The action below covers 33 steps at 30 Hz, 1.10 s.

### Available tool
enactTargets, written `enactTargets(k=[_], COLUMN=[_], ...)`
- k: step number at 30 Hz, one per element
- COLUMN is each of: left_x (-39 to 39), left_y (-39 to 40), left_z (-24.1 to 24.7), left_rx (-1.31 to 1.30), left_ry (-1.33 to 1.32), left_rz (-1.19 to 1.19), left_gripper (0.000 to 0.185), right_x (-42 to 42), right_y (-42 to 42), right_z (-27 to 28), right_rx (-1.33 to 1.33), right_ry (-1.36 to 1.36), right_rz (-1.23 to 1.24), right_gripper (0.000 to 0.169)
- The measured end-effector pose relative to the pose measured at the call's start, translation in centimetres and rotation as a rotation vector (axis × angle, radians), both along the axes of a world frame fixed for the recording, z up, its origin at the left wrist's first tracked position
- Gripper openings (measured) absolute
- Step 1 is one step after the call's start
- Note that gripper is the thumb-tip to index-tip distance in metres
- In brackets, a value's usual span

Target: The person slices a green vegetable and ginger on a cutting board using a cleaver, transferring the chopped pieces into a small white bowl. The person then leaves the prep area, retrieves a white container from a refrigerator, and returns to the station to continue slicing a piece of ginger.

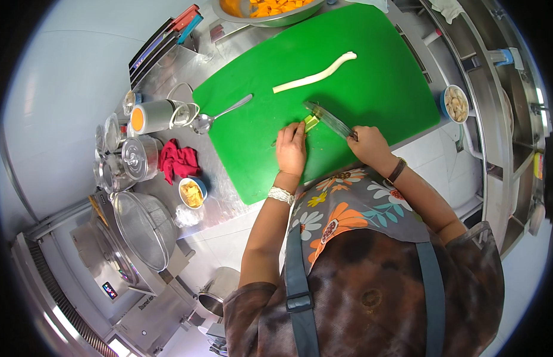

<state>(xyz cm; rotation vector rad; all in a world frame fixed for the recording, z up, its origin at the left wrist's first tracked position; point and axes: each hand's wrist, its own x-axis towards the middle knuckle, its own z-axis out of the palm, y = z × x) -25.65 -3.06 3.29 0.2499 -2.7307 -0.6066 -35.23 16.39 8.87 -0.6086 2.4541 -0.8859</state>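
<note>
On a large green cutting board [258, 129] my left hand [291, 148] holds a short green vegetable stalk [311, 122] near the board's front edge. My right hand [370, 145] grips the handle of a kitchen knife [331, 119], whose blade reaches diagonally to the far end of the stalk. Small bits lie on the board by the blade. Farther back rests a long, pale, slightly bent peeled stalk [315, 78], apart from both hands. A metal spoon [203, 124] lies over the board's left edge.
Behind the board stands a metal bowl [276, 20] of orange cubes. At left are a knife rack [156, 53], a silver hand-blender motor body [154, 117], lidded jars [140, 158], a red cloth [179, 160], a small bowl [192, 193] and a strainer [145, 230]. A cup [455, 104] of pale pieces sits right.
</note>
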Motion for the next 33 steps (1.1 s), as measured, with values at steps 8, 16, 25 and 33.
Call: enactTargets(k=[8,16,25,33], left_x=[-0.1,-0.6,1.6,2.2], left_y=[1.0,0.3,0.7,1.0], left_z=[-0.8,0.8,1.4,0.5], left_rx=[0.131,0.250,0.210,0.255], left_ry=[0.084,-0.049,-0.050,0.020], left_rz=[0.017,-0.008,0.216,0.227], left_gripper=[0.032,0.035,0.054,0.032], right_x=[-0.2,-0.8,1.4,3.0], right_y=[-0.1,0.4,-1.0,-3.3], right_z=[-0.3,0.8,2.3,2.0], right_rx=[0.051,0.063,-0.049,0.100], right_ry=[0.028,-0.021,0.024,0.037], right_rz=[0.030,0.020,0.034,0.113], right_gripper=[0.020,0.021,0.021,0.020])
